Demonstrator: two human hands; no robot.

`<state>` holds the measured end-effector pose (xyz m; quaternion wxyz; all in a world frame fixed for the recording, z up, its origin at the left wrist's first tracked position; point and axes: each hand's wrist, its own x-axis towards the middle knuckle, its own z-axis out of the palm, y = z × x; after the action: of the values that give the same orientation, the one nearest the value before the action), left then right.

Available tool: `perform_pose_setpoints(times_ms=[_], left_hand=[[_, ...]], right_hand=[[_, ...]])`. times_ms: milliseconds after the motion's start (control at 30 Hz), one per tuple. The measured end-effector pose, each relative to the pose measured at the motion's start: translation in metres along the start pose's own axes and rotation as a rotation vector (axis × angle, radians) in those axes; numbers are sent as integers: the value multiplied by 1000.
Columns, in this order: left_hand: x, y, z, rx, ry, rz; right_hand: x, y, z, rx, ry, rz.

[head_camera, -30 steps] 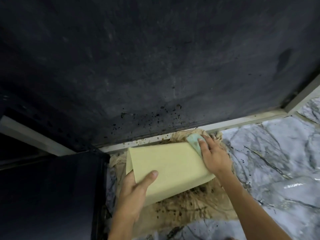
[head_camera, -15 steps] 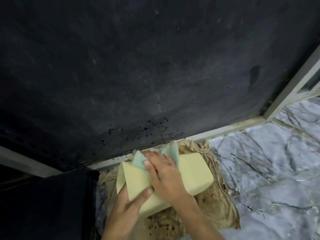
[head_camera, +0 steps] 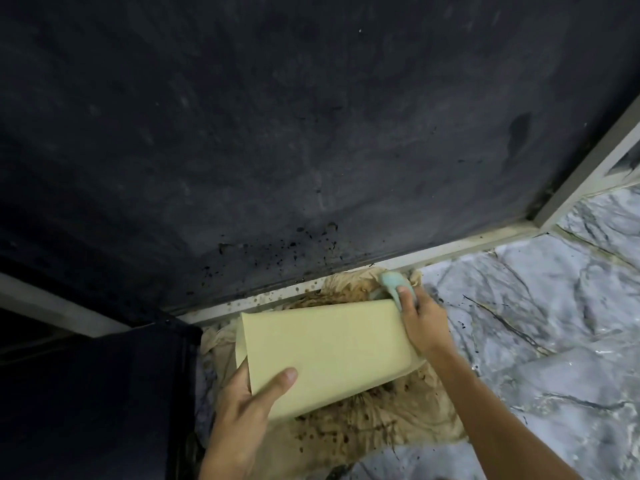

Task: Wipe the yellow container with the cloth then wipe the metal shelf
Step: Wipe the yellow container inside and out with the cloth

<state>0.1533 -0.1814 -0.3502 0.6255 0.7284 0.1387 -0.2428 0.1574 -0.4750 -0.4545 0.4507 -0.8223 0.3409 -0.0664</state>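
Note:
A pale yellow container (head_camera: 329, 355) lies tilted on its side, held off a stained tan sheet. My left hand (head_camera: 242, 420) grips its near left corner, thumb across the broad top face. My right hand (head_camera: 420, 318) presses a small light green cloth (head_camera: 393, 284) against the container's far right end. Most of the cloth is hidden under my fingers. The metal shelf shows as a pale frame rail (head_camera: 433, 254) running along the foot of a dark panel (head_camera: 277, 133) just behind the container.
The crumpled tan sheet (head_camera: 398, 420) with brown spots covers the marble-patterned surface (head_camera: 554, 323) under the container. A dark block (head_camera: 86, 403) stands at the lower left. A frame post (head_camera: 588, 168) rises at the right.
My right hand slid the cloth from the top middle of the container to its far right end. The container's broad face has turned up more, and the view shifted slightly.

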Motion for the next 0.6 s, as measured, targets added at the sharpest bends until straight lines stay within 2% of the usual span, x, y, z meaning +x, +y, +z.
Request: perform_pose_setpoints(times_ms=[100, 167, 333, 400, 467, 567, 600], left_hand=[[-9, 16, -5, 111, -63, 37], [-9, 35, -7, 288, -155, 108], [-6, 81, 15, 950, -373, 274], [-3, 88, 24, 1288, -398, 296], [-3, 87, 28, 1529, -413, 307], [-15, 86, 36, 1680, -430, 411], [-16, 85, 39, 1693, -423, 384]], right_hand=[[13, 1, -12, -22, 76, 15], [14, -7, -22, -5, 140, -37], [2, -40, -43, 49, 191, -169], [-5, -51, -50, 69, 184, -190], [-13, -63, -58, 79, 174, -221], [-23, -75, -71, 72, 168, -293], [-25, -79, -75, 74, 166, -308]])
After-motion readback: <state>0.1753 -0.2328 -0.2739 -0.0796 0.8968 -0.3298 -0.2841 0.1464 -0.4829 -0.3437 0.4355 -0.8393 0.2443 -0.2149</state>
